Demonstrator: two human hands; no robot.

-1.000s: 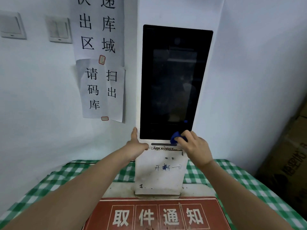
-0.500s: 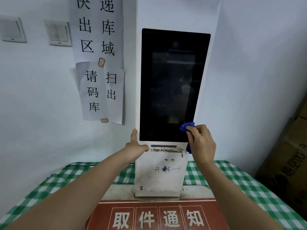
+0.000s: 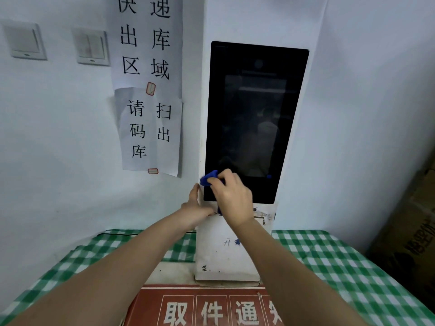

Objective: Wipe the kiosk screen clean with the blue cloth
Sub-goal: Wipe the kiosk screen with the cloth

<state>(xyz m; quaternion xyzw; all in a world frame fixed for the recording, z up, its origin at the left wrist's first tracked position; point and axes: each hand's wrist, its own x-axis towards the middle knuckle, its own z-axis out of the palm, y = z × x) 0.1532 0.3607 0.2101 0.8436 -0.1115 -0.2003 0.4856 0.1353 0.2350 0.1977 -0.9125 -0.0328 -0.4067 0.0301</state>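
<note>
Right hand [image 3: 231, 198] at centre frame, fingers curled round the bunched blue cloth [image 3: 208, 178] and pressing it against the lower left corner of the kiosk screen [image 3: 254, 118]. A tuft of cloth poking out past the fingertips over the screen's left edge, another scrap showing below the palm. Left hand [image 3: 196, 205] just beside it, lower and to the left, fingers straight and laid flat along the left side of the white kiosk body [image 3: 226, 252], apparently bracing it; nothing held in it.

Wiping clearly under way, but by this view alone not finished. Cloth only at the bottom corner; the tall upper stretch of the dark glass well above the hands. Glass too dark and reflective to tell wiped parts from unwiped ones. A small blue speck [image 3: 269, 176] at the lower right of the screen, either a mark or an indicator light, impossible to tell which. Judged as left to do: the remaining lower strip toward the right, and possibly the upper area.

Further out: paper notices [image 3: 148, 95] taped at upper left, two wall switches [image 3: 56, 43] beyond them, green checked counter [image 3: 329, 260] beneath the kiosk, a red sign [image 3: 204, 307] at bottom centre, a cardboard box [image 3: 409, 236] at the right edge.
</note>
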